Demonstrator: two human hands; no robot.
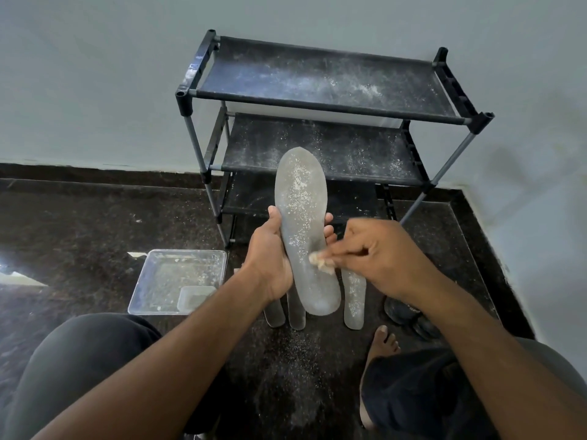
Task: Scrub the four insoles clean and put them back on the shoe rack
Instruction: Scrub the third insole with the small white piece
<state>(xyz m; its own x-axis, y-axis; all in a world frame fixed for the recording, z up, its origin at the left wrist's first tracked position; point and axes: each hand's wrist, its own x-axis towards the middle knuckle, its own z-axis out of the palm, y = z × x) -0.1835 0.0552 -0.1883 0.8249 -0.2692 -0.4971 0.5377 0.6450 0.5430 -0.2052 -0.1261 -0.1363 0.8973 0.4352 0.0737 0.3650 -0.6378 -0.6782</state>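
Both our hands are busy in front of the rack. Our left hand (273, 258) grips the grey insole (303, 230) round its middle, thumb on the left edge and fingertips showing past the right edge, so that the insole stands nearly upright with its toe end up and its heel end hanging low over the floor. Our right hand (381, 255) pinches a small pale scrap of scrubbing material (320, 260) between curled fingers and presses it against the insole's lower right edge; the hand is slightly blurred. White powdery specks cover the insole's upper half.

Both forearms reach in from the bottom corners and meet over the middle of the dark speckled floor (79, 223). Below the held insole, three more insoles (354, 300) lie on the floor side by side, two of them partly hidden behind our left wrist and the held one. A clear plastic tray (146, 290) sits just left of them, with a smaller clear container (193, 296) in its near right corner.

Beyond our hands the black shoe rack (320, 104) stands against the grey wall (95, 74), its fabric shelves dusted white. Open floor stretches to the left of the tray. To the right, a dark object (401, 311) lies near our bare foot (381, 342), close to the wall.
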